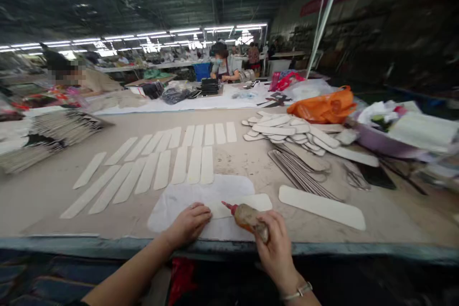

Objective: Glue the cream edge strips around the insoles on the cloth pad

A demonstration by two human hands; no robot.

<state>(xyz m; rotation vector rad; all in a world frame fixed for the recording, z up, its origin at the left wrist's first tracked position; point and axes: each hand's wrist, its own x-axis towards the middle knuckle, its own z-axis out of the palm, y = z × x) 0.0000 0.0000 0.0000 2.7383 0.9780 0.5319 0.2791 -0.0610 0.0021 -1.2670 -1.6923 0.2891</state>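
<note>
My right hand (274, 241) is wrapped round a stained squeeze bottle (251, 220) with a red nozzle, tilted with its tip to the left. The tip hovers over or touches a long off-white strip (256, 201); I cannot tell which. My left hand (190, 224) has its fingers closed on the strip's left end, thumb hidden. Under that strip lies a white sheet (168, 208) with rounded corners. Another off-white strip (321, 206) lies apart to the right of the bottle. Beyond my left hand, several similar strips (143, 172) are laid out in two rows.
At the back right are a heap of pale, dark-edged strips (283, 126), a fan of narrow strips (304, 177), an orange bag (322, 105) and a purple basin (376, 138). Layered pieces (68, 129) are stacked at left. A co-worker (224, 67) sits across the table.
</note>
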